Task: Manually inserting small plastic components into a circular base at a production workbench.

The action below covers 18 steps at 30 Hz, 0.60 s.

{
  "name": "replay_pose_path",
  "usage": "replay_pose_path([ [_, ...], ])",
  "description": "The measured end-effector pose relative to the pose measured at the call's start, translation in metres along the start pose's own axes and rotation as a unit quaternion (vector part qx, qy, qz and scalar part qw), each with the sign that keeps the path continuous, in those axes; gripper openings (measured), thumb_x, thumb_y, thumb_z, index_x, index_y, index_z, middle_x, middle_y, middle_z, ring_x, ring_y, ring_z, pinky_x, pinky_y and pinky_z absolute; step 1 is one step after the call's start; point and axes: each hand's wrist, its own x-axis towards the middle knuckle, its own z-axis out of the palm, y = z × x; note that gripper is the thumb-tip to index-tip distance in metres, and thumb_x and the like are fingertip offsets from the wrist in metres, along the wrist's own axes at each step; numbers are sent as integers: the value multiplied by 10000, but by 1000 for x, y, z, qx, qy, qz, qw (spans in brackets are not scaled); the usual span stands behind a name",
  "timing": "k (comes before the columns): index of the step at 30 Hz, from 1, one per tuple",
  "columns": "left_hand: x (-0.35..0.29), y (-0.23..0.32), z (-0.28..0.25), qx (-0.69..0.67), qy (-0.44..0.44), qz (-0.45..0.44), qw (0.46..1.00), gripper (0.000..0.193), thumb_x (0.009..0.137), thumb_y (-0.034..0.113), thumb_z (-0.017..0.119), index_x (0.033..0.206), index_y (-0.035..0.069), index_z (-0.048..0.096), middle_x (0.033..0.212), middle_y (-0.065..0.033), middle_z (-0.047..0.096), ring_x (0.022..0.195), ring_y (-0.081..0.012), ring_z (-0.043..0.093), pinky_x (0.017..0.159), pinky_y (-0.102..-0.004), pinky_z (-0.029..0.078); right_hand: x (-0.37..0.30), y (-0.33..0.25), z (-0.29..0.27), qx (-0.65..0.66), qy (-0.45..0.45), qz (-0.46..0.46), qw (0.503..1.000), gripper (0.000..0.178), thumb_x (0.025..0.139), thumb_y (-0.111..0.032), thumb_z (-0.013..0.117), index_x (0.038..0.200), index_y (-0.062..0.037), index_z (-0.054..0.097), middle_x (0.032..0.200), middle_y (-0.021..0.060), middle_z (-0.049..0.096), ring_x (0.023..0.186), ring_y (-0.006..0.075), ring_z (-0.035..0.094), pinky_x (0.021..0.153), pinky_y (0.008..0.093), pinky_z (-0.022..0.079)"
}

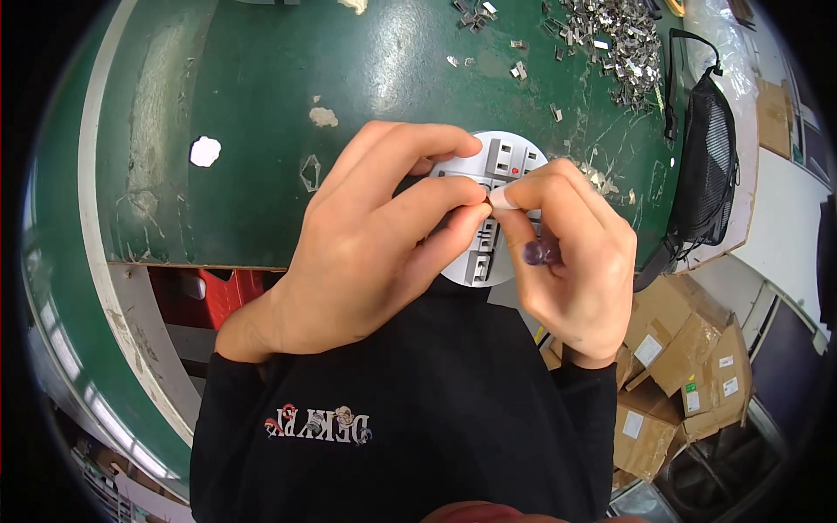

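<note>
A round, pale grey plastic piece lies under both hands near the table's front edge. Raised grey blocks with slots stand on it, and a small red spot shows at its upper right. My left hand reaches over its left side, thumb and index finger pinched at the middle. Whatever is between those fingertips is too small to make out. Against them press the fingertips of my right hand, one wrapped in something white. A tool with a dark purple, see-through handle is tucked in my right palm; its other end is hidden.
On the green table, a heap of small metal parts spreads at the far right, with loose ones nearby. A black mesh bag lies along the right edge. A white scrap sits at left. Cardboard boxes are piled lower right.
</note>
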Motion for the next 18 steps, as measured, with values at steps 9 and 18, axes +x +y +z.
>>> replay_pose_path([
  [9, 1, -1, -2, -35, -16, -27, 999, 186, 721, -58, 732, 899, -10, 709, 1157, -118, 638, 923, -188, 551, 781, -269, 484, -7, 9, 4, 56, 34, 7, 998, 175, 730, 119, 684, 850, 2, 635, 817, 39, 597, 547, 106, 392, 488, 235, 314],
  [18, -3, -8, -4, -39, -22, -22, 999, 239, 701, -6, 760, 934, 4, 704, 1188, -118, 631, 958, -203, 548, 831, -291, 479, 1, 12, -2, 33, -21, -20, 999, 210, 712, 118, 706, 873, -7, 655, 761, 23, 609, 536, 101, 386, 489, 216, 308],
])
